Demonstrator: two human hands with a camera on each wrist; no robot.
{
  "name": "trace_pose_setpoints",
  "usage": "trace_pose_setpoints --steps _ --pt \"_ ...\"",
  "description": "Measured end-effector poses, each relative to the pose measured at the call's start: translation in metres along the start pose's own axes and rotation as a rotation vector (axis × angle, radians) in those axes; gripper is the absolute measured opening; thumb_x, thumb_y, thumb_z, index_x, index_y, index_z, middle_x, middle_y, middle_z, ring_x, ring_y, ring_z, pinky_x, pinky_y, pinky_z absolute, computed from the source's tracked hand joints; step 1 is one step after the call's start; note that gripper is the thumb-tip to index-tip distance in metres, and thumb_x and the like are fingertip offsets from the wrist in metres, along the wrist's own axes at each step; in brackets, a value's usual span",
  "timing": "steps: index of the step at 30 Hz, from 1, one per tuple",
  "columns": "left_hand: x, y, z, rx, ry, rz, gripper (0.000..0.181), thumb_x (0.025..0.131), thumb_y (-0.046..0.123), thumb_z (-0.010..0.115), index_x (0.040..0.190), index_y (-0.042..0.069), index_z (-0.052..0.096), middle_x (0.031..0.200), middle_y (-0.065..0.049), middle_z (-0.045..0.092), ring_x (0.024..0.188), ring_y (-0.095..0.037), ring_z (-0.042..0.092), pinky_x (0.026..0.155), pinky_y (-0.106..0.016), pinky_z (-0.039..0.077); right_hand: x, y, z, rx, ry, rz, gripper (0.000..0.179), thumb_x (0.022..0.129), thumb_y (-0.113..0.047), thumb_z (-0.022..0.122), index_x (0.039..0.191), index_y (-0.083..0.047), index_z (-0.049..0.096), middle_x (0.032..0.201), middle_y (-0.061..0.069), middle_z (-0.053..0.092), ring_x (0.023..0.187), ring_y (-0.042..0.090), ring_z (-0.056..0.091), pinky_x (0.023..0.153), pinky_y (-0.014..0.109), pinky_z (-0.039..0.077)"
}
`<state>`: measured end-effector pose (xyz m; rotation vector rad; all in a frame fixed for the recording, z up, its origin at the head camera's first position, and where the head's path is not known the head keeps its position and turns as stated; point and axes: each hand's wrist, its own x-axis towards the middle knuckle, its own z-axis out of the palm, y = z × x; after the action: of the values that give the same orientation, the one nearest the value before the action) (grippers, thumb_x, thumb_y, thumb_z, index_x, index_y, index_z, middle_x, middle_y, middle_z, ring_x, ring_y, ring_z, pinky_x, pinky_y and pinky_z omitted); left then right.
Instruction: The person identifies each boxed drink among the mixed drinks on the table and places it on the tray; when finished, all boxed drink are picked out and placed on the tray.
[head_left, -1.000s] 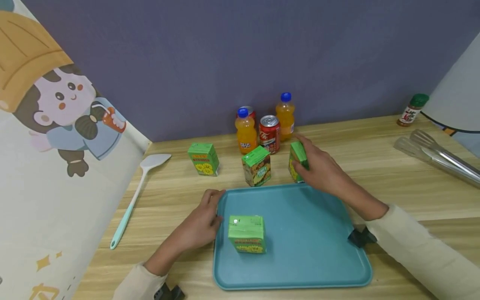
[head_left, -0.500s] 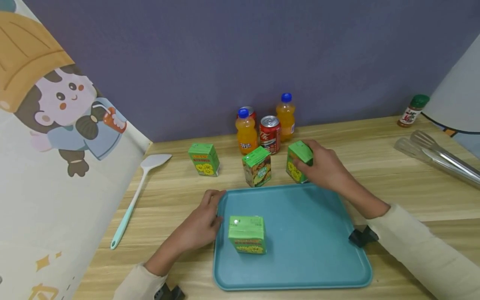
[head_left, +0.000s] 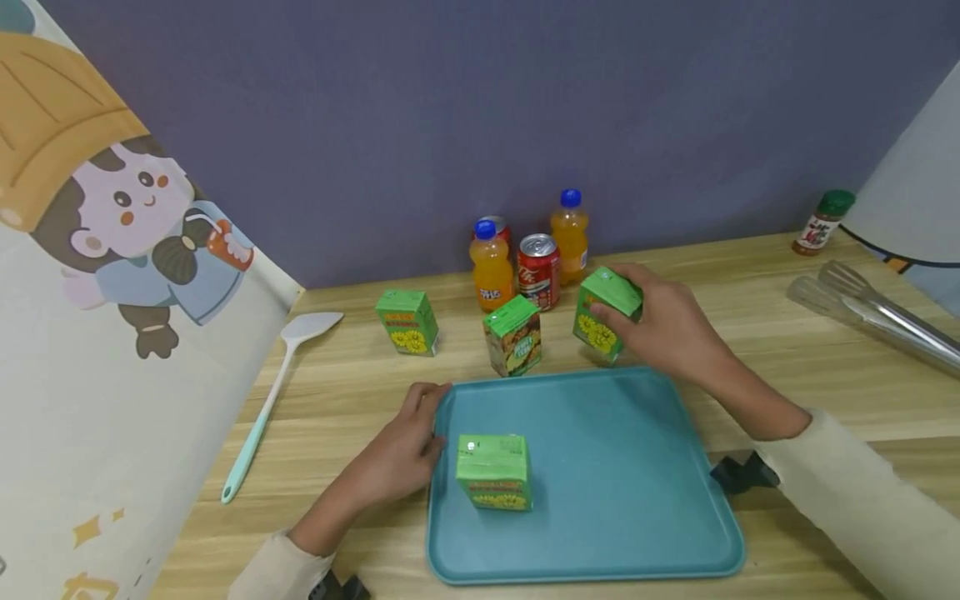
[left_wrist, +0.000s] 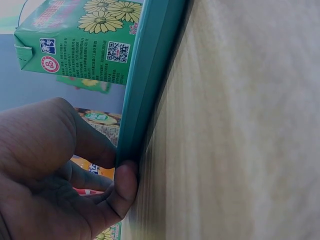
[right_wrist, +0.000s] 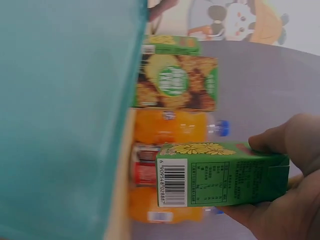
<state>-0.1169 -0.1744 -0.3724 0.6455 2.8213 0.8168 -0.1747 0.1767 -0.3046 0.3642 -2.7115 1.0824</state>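
Note:
My right hand (head_left: 667, 321) grips a green drink carton (head_left: 600, 325) with yellow flowers, just beyond the tray's far edge. In the right wrist view that carton (right_wrist: 220, 175) shows its barcode end, with thumb and fingers on either side of its top part. My left hand (head_left: 401, 446) pinches the left rim of the teal tray (head_left: 615, 500); the left wrist view has thumb and fingers at the tray's edge (left_wrist: 145, 85). Another flowered green carton (head_left: 493, 473) stands upright on the tray's left half. A brown-and-green carton (head_left: 513, 337) stands behind the tray, and a third flowered carton (head_left: 407, 323) is farther left.
Orange soda bottles (head_left: 492, 271) (head_left: 570, 237) and red cans (head_left: 539, 275) stand by the back wall. A white spatula (head_left: 273, 392) with a mint handle lies at left. Metal tongs (head_left: 885, 317) and a green-capped spice jar (head_left: 823, 222) are at right.
The right hand has turned the drink carton and raised it off the table, tilting it slightly. My left hand has stayed at the tray's rim.

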Motion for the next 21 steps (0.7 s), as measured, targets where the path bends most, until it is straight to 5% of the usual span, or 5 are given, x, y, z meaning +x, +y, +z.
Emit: trace_pose_setpoints --steps 11,21 --pt "0.000 0.001 -0.001 -0.008 -0.010 -0.002 0.064 0.097 -0.001 0.057 0.154 -0.001 0.030 0.145 -0.014 0.036 0.114 -0.022 0.054 0.090 -0.038 0.050 -0.024 -0.037 -0.028 -0.034 -0.028 -0.167 0.055 0.094 -0.032 0.072 0.142 -0.010 0.053 0.107 0.009 0.067 0.081 0.022 0.060 0.063 0.035 0.052" --pt "0.000 0.002 -0.001 0.001 -0.007 -0.009 0.064 0.097 0.000 0.058 0.155 -0.001 0.030 0.146 -0.014 0.036 0.112 -0.023 0.055 0.086 -0.036 0.051 -0.047 -0.055 -0.022 -0.017 -0.339 -0.354 0.052 0.095 -0.034 0.070 0.141 -0.019 0.052 0.097 -0.010 0.064 0.079 0.006 0.060 0.068 0.029 0.053"
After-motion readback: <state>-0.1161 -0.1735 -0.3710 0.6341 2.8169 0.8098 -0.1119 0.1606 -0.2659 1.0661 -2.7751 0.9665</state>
